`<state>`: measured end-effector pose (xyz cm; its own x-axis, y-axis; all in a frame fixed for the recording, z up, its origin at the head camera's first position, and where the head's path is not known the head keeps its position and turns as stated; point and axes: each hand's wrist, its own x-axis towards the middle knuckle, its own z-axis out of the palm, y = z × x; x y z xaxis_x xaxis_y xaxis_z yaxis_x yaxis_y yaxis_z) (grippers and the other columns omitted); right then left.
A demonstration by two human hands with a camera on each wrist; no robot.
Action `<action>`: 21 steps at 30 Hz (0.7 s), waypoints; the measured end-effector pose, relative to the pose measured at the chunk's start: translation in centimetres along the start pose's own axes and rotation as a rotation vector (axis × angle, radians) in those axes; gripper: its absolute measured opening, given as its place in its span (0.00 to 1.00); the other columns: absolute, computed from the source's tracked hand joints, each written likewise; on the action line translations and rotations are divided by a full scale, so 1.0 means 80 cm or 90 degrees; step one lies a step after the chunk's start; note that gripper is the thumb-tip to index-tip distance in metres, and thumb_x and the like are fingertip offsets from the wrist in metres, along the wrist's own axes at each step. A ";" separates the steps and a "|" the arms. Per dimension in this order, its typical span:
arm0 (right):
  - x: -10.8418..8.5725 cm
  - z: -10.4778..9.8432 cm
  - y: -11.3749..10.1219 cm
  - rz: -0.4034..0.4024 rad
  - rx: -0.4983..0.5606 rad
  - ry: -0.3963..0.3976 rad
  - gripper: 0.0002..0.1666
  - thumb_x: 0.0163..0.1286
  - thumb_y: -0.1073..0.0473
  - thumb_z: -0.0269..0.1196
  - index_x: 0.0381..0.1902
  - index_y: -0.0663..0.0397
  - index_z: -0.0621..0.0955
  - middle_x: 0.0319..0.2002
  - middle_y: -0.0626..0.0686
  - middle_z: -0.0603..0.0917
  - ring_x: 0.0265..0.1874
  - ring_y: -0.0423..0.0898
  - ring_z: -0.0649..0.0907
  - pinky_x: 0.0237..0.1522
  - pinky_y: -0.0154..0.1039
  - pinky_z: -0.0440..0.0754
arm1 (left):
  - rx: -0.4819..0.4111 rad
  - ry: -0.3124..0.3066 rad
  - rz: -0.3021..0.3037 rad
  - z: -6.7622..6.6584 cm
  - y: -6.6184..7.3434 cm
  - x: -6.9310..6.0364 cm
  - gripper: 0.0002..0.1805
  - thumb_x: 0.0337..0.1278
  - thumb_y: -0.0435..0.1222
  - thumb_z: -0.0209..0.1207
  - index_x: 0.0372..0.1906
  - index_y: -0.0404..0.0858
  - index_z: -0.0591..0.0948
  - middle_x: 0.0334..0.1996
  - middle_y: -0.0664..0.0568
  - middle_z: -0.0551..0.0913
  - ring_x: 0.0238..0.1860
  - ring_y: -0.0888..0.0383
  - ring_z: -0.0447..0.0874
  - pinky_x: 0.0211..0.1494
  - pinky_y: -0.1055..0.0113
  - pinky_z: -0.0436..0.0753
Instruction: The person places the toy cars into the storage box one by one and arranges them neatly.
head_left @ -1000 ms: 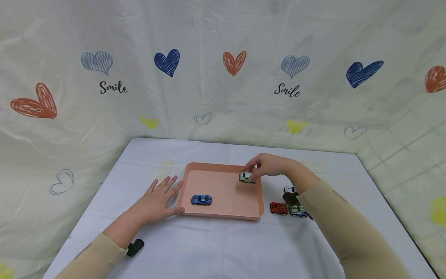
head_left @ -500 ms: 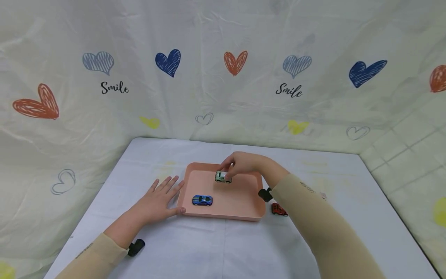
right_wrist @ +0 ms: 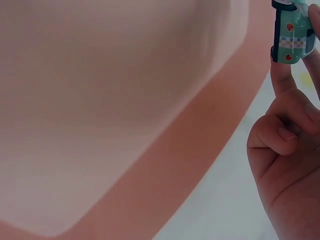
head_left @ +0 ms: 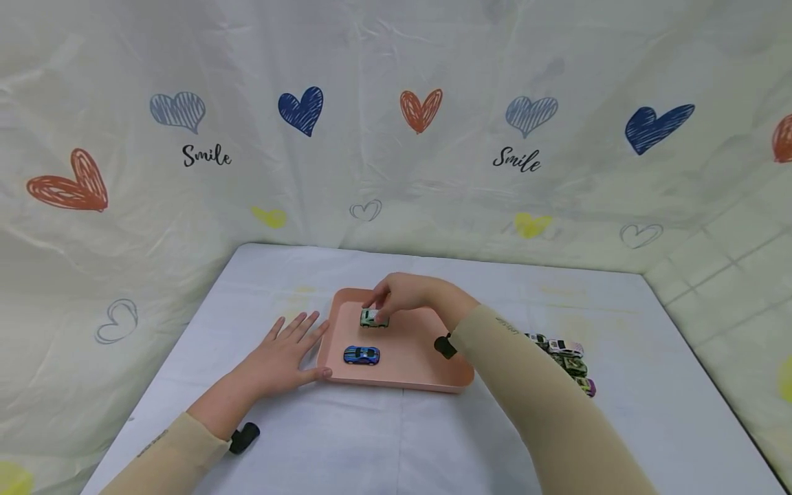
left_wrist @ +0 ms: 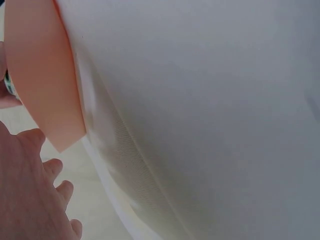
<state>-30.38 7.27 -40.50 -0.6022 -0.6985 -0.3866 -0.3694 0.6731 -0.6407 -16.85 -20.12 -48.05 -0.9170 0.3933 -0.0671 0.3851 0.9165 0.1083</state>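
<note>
A light green toy car (head_left: 370,318) is pinched between the thumb and fingers of my right hand (head_left: 405,291), over the back left part of the pink tray (head_left: 421,381). In the right wrist view the same toy car (right_wrist: 292,37) shows a checkered band on its side. A blue toy car (head_left: 361,355) stands in the tray, just in front of the green one. My left hand (head_left: 278,357) lies with fingers spread at the tray's left edge, its thumb by the front left corner. Whether the green car touches the tray floor I cannot tell.
Several more toy cars (head_left: 568,357) sit in a cluster on the white-covered table (head_left: 309,440), right of the tray; my right forearm partly hides them. A patterned sheet (head_left: 458,192) with hearts hangs behind the table.
My right hand has carried the green toy car leftward across the tray, from its right side to above the blue one. The left hand has stayed at the tray's edge.
</note>
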 end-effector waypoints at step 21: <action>0.035 0.037 0.003 0.037 -0.046 -0.022 0.20 0.63 0.53 0.72 0.54 0.40 0.86 0.44 0.43 0.82 0.46 0.41 0.78 0.51 0.37 0.79 | -0.012 -0.029 0.002 -0.017 0.007 -0.004 0.53 0.57 0.73 0.48 0.80 0.47 0.54 0.79 0.48 0.49 0.79 0.43 0.43 0.77 0.41 0.41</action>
<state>-30.07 4.73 -43.72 -0.5995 -0.6649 -0.4455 -0.3849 0.7275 -0.5679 -16.53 -19.85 -46.62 -0.9099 0.3997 -0.1111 0.3859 0.9137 0.1273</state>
